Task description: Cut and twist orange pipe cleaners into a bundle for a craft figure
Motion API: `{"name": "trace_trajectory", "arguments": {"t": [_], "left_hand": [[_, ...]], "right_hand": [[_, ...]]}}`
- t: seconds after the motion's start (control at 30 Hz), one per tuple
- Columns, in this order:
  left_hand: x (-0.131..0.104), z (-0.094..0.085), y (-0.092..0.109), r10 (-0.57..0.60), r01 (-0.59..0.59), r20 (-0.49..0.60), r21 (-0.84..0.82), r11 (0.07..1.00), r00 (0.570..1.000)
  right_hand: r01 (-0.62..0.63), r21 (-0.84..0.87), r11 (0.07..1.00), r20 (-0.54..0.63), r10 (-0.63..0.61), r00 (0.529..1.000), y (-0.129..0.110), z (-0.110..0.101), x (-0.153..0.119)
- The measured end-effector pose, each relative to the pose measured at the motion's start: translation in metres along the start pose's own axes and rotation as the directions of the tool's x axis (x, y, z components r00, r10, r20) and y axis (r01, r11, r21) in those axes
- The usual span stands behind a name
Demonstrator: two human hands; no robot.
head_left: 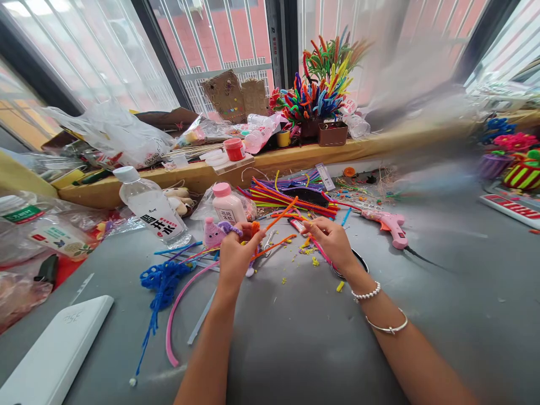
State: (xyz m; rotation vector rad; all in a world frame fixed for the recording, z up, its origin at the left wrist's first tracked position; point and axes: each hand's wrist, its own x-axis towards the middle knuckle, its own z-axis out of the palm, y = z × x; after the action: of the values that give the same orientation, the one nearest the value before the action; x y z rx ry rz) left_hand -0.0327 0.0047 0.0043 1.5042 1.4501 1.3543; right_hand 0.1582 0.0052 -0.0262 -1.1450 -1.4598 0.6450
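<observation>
My left hand [238, 256] is closed on an orange pipe cleaner [282, 214], whose near end is coiled into a small knot by the thumb. The straight part slants up and right from my fingers. A purple fuzzy strand [229, 228] shows beside the same hand, close to a small pink figure with a face [213, 232]. My right hand [331, 242] is apart from the left, thumb and fingers pinched together; what lies between them is too small to tell. Below the hands, another orange pipe cleaner [276, 245] slants among yellow scraps [315, 261].
A pink glue gun [392, 228] lies right of my right hand. Behind are bundled pipe cleaners [291, 197] and a pink-capped bottle [228, 202]. Left are a water bottle [154, 208], blue yarn-like loops [164, 281] and a white power-bank-like block [63, 349].
</observation>
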Motion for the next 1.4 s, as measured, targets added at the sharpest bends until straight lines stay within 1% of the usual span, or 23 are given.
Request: {"name": "trace_trajectory", "arguments": {"t": [0.1,0.13,0.2,0.27,0.33,0.4,0.43,0.53,0.6,0.63,0.67,0.7,0.77,0.8,0.87,0.93,1.03,1.17,1.23,1.4], "left_hand": [[-0.002,0.002,0.001,0.009,-0.009,0.046,0.013,1.000,0.999],[-0.002,0.002,0.002,0.004,-0.006,0.087,0.022,1.000,0.996],[-0.005,0.003,0.006,-0.009,0.000,0.204,0.044,0.999,0.979],[-0.007,0.003,0.010,-0.014,-0.005,0.315,0.058,0.998,0.949],[-0.008,0.003,0.013,-0.014,-0.007,0.364,0.057,0.998,0.931],[-0.009,0.003,0.014,-0.023,0.005,0.357,0.052,0.999,0.934],[-0.008,0.003,0.014,-0.032,0.015,0.342,0.050,0.999,0.939],[-0.007,0.003,0.011,-0.055,0.051,0.301,0.021,0.998,0.952],[-0.006,0.003,0.009,-0.064,0.073,0.293,-0.017,0.997,0.954],[-0.005,0.003,0.008,-0.068,0.085,0.293,-0.045,0.995,0.954],[-0.005,0.004,0.008,-0.073,0.100,0.295,-0.078,0.992,0.953],[-0.006,0.005,0.007,-0.080,0.117,0.299,-0.109,0.987,0.951],[-0.007,0.007,0.007,-0.094,0.147,0.313,-0.153,0.977,0.945],[-0.008,0.009,0.007,-0.098,0.155,0.324,-0.156,0.976,0.941],[-0.009,0.012,0.006,-0.098,0.156,0.356,-0.139,0.978,0.930],[-0.010,0.014,0.005,-0.096,0.155,0.397,-0.120,0.981,0.913],[-0.011,0.015,0.004,-0.102,0.169,0.426,-0.122,0.978,0.899],[-0.009,0.015,0.002,-0.103,0.177,0.365,-0.176,0.968,0.925],[-0.008,0.014,0.002,-0.109,0.180,0.333,-0.189,0.965,0.937],[-0.009,0.016,0.003,-0.116,0.178,0.269,-0.217,0.960,0.956]], "right_hand": [[-0.135,0.128,0.983,0.111,0.121,0.986,-0.003,0.001,0.000],[-0.179,0.177,0.968,0.160,0.151,0.975,-0.004,0.002,-0.001],[-0.250,0.278,0.927,0.236,0.186,0.954,-0.006,0.004,-0.002],[-0.289,0.369,0.884,0.244,0.208,0.947,-0.006,0.004,-0.003],[-0.296,0.455,0.840,0.185,0.237,0.954,-0.006,0.002,-0.002],[-0.270,0.550,0.790,0.073,0.277,0.958,-0.004,-0.002,0.001],[-0.248,0.601,0.760,0.008,0.305,0.952,-0.003,-0.004,0.003],[-0.180,0.724,0.666,-0.142,0.399,0.906,0.002,-0.010,0.008],[-0.168,0.756,0.633,-0.184,0.451,0.873,0.004,-0.011,0.008],[-0.182,0.757,0.627,-0.177,0.465,0.867,0.004,-0.010,0.008],[-0.209,0.752,0.625,-0.144,0.466,0.873,0.002,-0.009,0.006],[-0.244,0.742,0.624,-0.085,0.449,0.889,0.001,-0.006,0.005],[-0.313,0.710,0.631,0.082,0.366,0.927,-0.004,-0.001,0.001],[-0.330,0.685,0.649,0.155,0.313,0.937,-0.007,0.001,-0.001],[-0.340,0.629,0.699,0.220,0.259,0.941,-0.010,0.005,-0.004],[-0.340,0.595,0.728,0.223,0.257,0.940,-0.011,0.006,-0.005],[-0.339,0.612,0.714,0.208,0.268,0.941,-0.009,0.005,-0.004],[-0.349,0.659,0.667,0.216,0.276,0.936,-0.006,0.004,-0.003],[-0.347,0.669,0.657,0.229,0.262,0.937,-0.006,0.005,-0.004],[-0.303,0.659,0.688,0.234,0.195,0.952,-0.006,0.005,-0.003]]}}
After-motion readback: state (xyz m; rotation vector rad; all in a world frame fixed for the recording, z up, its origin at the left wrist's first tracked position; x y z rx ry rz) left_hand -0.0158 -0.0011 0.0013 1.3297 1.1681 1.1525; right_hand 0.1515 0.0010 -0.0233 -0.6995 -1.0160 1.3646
